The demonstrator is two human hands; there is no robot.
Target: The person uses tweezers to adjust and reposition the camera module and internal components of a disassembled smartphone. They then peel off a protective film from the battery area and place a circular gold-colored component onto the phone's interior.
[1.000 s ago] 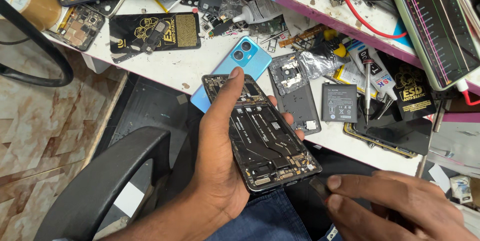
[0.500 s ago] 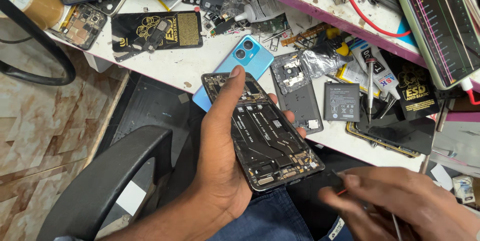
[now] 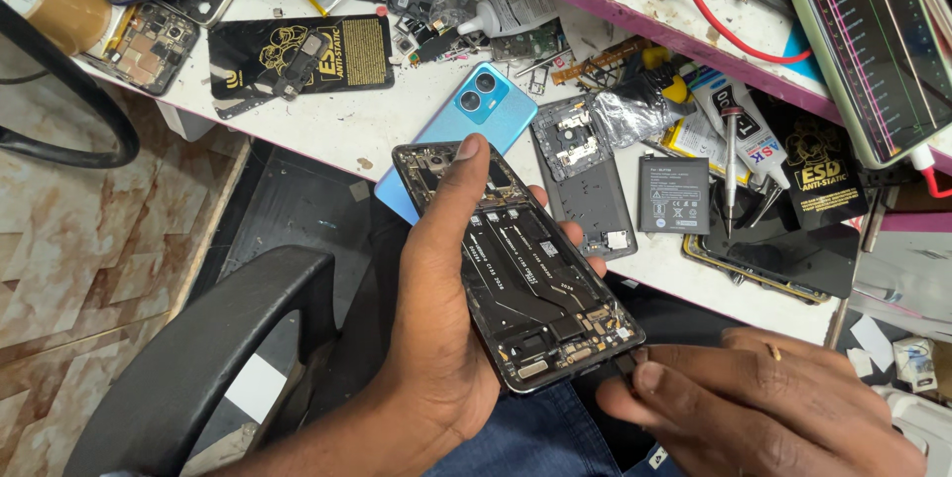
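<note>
Right hand (image 3: pixel 764 408) nearer glossy opened phone (image 3: pixel 521 269)

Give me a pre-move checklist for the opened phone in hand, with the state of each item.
1. Opened phone held firmly in left hand, thumb along its edge: ok.
2. Right hand fingertips at the phone's bottom end, pinching a small dark part: ok.
3. What that part is, and whether it is attached: cannot tell.
4. Phone supported by the bench: not ok, it hangs over the lap.
5. Battery out and lying on the bench: ok.
6. Screwdriver on the bench, in no hand: ok.
</note>
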